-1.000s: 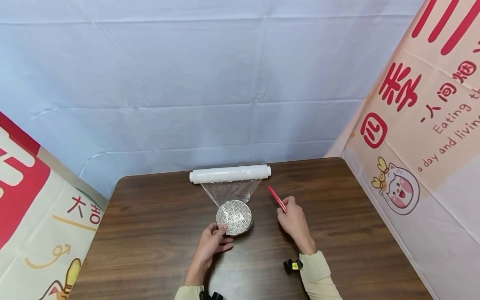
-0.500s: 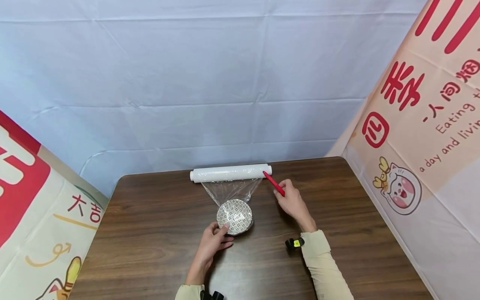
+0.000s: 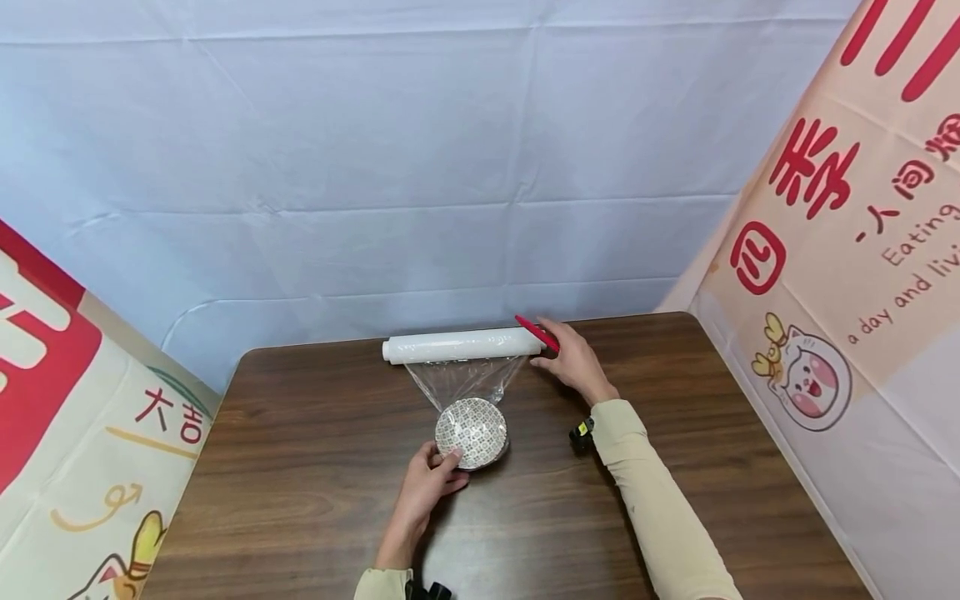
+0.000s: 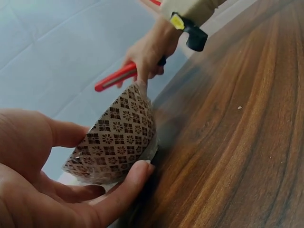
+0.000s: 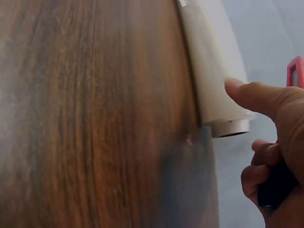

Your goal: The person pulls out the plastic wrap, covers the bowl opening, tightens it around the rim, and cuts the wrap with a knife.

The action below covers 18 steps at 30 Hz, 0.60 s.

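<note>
Bowl (image 3: 471,433) stays pinched in our left hand (image 3: 427,482); our right hand (image 3: 573,358), clasping the red cutter (image 3: 537,333), has advanced to the roll (image 3: 461,345), placing us at both ends of the film (image 3: 459,381).

Pale backdrop (image 3: 360,167) over wood-grain counter (image 3: 300,467)

Backdrop hangs creased in a loose grid, bluish-white. Right: peach-and-white banner (image 3: 885,350), red characters (image 3: 813,169), cartoon cat face (image 3: 812,383). Left: red-and-cream banner (image 3: 45,442). Counter dark brown, far corners rounded, soft sheen nearside.
</note>
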{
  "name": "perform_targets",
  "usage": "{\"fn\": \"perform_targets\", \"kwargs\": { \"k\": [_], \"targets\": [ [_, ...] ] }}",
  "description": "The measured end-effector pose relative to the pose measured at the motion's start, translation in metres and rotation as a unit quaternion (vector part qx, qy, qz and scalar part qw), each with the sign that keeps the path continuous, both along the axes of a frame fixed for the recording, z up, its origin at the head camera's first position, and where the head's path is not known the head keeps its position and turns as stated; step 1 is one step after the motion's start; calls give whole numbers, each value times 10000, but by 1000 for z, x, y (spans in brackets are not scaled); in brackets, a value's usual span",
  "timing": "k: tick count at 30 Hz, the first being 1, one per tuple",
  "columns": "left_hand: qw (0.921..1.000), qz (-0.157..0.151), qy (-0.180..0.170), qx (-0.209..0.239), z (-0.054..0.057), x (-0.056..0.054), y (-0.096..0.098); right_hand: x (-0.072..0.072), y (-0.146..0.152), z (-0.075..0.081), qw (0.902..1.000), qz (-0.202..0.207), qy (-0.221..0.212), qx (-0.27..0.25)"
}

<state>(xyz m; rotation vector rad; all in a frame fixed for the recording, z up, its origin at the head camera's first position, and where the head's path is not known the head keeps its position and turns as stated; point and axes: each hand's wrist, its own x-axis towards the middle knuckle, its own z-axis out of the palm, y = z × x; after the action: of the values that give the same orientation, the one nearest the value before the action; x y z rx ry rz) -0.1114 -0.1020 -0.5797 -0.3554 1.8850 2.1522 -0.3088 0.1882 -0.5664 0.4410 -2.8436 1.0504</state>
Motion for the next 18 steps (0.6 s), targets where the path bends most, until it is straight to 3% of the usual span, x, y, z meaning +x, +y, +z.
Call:
{"fn": "perform_targets", "kwargs": {
  "k": [7, 18],
  "targets": [
    [9995, 101, 174, 225, -1, 0, 3, -11, -9, -13, 9986, -218, -250, 408],
    [9995, 54, 288, 155, 3, 2, 1, -19, -24, -21, 9964, -620, -40, 578]
  ]
}}
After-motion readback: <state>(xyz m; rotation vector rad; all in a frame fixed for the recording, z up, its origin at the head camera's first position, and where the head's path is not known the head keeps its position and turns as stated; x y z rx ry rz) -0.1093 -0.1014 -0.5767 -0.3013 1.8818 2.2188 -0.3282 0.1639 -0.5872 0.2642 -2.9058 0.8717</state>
